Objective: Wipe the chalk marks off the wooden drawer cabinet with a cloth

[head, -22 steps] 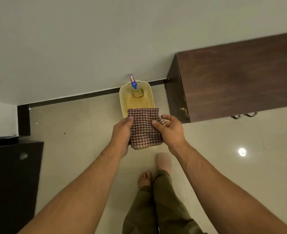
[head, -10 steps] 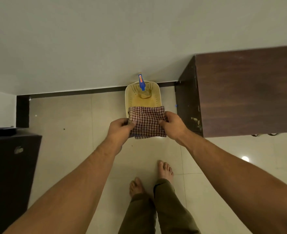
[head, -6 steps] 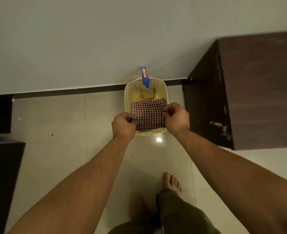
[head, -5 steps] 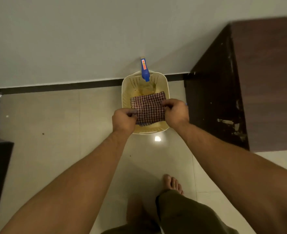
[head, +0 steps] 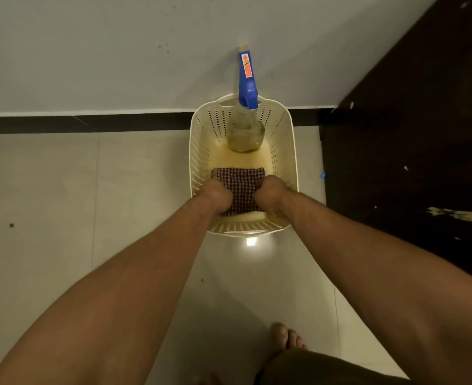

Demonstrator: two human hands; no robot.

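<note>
Since a moment ago, the checked cloth [head: 241, 187] is sitting lower, inside the cream basket [head: 291, 162] near its front wall. The left hand [head: 218, 197] and right hand [head: 271, 194] are gripping its side edges with curled fingers. The wooden cabinet [head: 409, 134] is standing to the right.

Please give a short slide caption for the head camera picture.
A person's left hand and right hand hold a checked cloth inside a cream basket that also holds a spray bottle.
</note>
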